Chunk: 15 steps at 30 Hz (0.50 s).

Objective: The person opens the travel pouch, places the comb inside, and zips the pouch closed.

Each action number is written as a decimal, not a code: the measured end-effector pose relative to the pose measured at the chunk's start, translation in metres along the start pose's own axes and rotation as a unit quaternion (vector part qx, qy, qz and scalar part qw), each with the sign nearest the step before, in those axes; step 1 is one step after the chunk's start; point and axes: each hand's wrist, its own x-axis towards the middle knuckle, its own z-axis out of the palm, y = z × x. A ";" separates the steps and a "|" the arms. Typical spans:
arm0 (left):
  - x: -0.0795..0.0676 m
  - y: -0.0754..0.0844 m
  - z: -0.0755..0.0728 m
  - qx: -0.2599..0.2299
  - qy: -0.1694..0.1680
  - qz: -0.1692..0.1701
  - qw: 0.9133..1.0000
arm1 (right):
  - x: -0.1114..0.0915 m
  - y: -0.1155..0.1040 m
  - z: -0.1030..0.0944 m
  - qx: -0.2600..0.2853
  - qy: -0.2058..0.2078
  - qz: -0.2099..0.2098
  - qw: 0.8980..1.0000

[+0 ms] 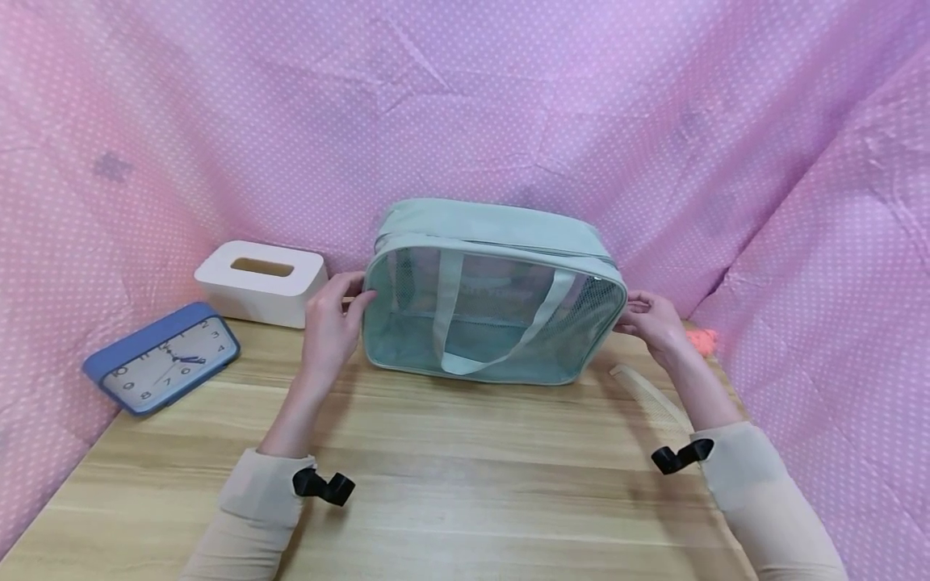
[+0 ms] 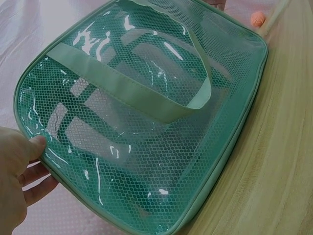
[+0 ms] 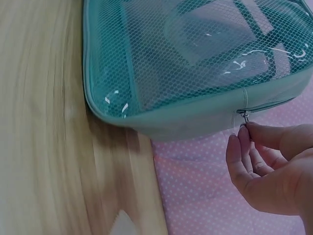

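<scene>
A mint-green wash bag point(image 1: 494, 222) with clear mesh-patterned panels stands upright on the table. Its strap handle point(image 2: 117, 87) hangs down over the front panel. At the bag's left edge, my left hand point(image 1: 332, 323) pinches the rim between thumb and fingers; the left wrist view shows the thumb on the front face. My right hand point(image 1: 654, 323) is at the right end of the bag. There, in the right wrist view, its thumb and forefinger pinch the small metal zipper pull point(image 3: 246, 117) on the side band.
A white tissue box point(image 1: 254, 303) and a blue-framed clock point(image 1: 163, 359) sit to the left. Near my right forearm lies a pale comb point(image 1: 650, 395), with a fluffy orange item point(image 1: 702, 340) behind it. Pink dotted cloth point(image 1: 508, 97) hangs around the wooden table point(image 1: 465, 484).
</scene>
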 end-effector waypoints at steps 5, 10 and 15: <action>0.000 -0.001 -0.002 -0.016 0.007 -0.001 1.000 | 0.004 -0.010 -0.003 0.019 -0.039 0.035 0.998; -0.001 -0.002 -0.002 -0.028 0.006 0.004 1.000 | 0.005 -0.019 -0.008 0.054 -0.058 0.075 0.994; -0.001 -0.002 -0.001 -0.035 0.012 0.015 0.999 | 0.004 -0.029 -0.013 0.043 -0.038 0.093 0.994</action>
